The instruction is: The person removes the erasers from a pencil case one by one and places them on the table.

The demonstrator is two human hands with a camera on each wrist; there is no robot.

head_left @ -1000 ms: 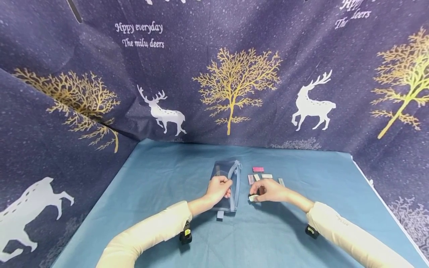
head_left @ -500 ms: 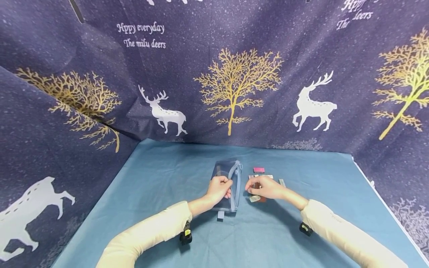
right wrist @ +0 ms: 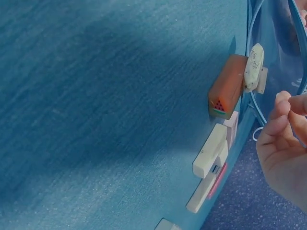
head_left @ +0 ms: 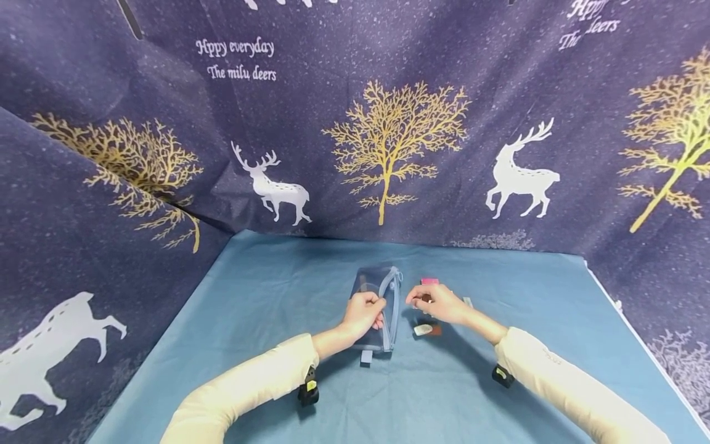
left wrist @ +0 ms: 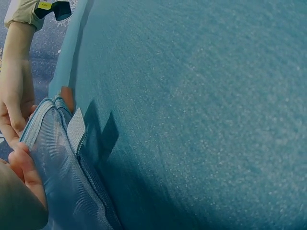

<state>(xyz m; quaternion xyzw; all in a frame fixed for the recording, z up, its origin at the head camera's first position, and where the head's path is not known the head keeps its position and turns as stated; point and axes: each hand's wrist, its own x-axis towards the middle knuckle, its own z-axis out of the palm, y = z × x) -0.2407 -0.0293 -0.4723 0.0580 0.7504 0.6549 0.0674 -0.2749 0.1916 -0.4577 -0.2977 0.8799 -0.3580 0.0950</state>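
Observation:
My left hand (head_left: pixel 363 316) pinches the upper layer of a blue see-through mesh zip pouch (head_left: pixel 365 275) beside its unzipped opening. A short dark strip shows faintly through the mesh. To the right, my right hand (head_left: pixel 444 305) hovers over the table, fingers bent, with nothing visible between the fingertips. Below it lie a worn white eraser-like block (head_left: pixel 423 330) and an orange block (head_left: pixel 436 330). In the right wrist view the orange block bears a watermelon-like print on its end. My right hand partly hides the small blocks behind it; a pink block (head_left: pixel 429 281) peeks out above.
Several pale blocks (right wrist: pixel 211 149) lie in a loose group near the orange one. One more pale block (head_left: pixel 468 301) lies farther right. A light tab (head_left: pixel 366 357) sticks out from the pouch's near end. Blue cloth covers the table; a patterned curtain (head_left: pixel 277 191) hangs behind.
My right hand has left the white block and moved up and away, uncovering it and the orange block. My left hand keeps its pinch on the pouch.

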